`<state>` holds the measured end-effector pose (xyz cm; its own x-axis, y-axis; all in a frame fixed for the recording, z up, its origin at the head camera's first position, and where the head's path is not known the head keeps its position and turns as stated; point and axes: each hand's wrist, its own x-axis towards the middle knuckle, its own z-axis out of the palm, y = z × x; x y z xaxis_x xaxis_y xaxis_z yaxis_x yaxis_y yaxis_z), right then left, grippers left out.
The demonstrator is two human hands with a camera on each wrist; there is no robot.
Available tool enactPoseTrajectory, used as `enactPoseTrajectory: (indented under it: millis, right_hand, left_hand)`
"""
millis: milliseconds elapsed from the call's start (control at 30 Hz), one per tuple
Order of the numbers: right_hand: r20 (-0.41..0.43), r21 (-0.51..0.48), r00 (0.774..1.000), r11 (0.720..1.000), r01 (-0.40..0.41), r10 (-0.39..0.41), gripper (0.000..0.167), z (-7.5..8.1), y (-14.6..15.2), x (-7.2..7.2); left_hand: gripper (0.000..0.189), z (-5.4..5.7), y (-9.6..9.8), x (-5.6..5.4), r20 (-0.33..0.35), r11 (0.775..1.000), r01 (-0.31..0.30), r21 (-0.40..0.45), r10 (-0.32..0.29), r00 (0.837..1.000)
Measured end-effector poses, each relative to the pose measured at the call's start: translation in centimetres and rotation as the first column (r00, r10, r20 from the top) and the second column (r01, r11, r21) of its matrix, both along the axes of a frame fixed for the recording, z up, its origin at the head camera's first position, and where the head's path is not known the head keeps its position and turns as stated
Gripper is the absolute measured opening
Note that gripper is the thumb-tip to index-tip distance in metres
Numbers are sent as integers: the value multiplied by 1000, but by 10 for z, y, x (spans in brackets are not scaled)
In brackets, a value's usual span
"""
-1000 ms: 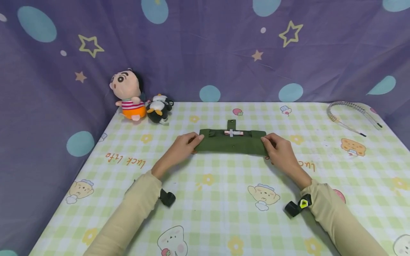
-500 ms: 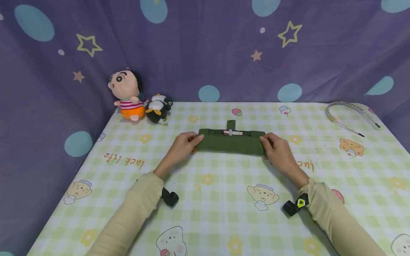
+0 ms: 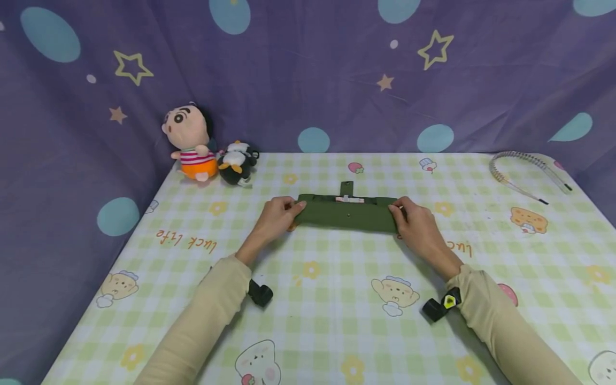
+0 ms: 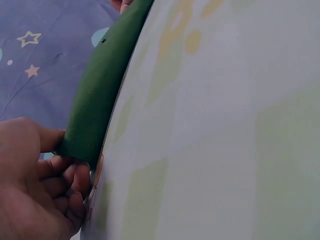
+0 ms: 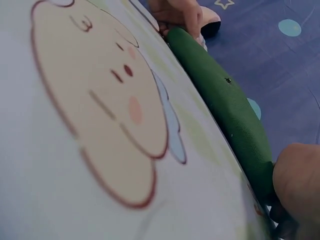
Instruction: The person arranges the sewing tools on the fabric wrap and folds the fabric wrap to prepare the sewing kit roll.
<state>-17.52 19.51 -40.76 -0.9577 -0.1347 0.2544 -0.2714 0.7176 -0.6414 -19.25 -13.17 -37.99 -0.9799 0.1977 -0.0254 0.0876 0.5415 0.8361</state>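
Observation:
A long dark green fabric pouch (image 3: 344,216) lies across the middle of the table in the head view, with a small snap tab (image 3: 347,188) standing out from its far side. Along its far edge a pale pink and white strip (image 3: 349,199) shows at the opening. My left hand (image 3: 276,216) pinches the pouch's left end between thumb and fingers. At the right end, my right hand (image 3: 416,224) pinches the fabric the same way. In the left wrist view the thumb rests on top of the green fabric (image 4: 95,95), other fingers curled beneath.
At the back left sit a plush doll (image 3: 192,141) in a striped top and a small penguin plush (image 3: 237,163). A headband (image 3: 520,160) lies at the back right. A checked cloth (image 3: 337,321) covers the table, and a purple curtain (image 3: 269,91) hangs behind it.
Both hands keep their hold on the pouch's ends. Its near face has tilted up slightly, and the left forearm has shifted a little to the right.

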Motion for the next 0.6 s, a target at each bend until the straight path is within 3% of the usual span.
enactPoseTrajectory:
  millis: [600]
  right_hand:
    - [-111,117,994,993,-8,21,16,-2,-1,-4]
  left_hand:
    - [37,-4,0,-5,-50,1000,13,-8,-14,999]
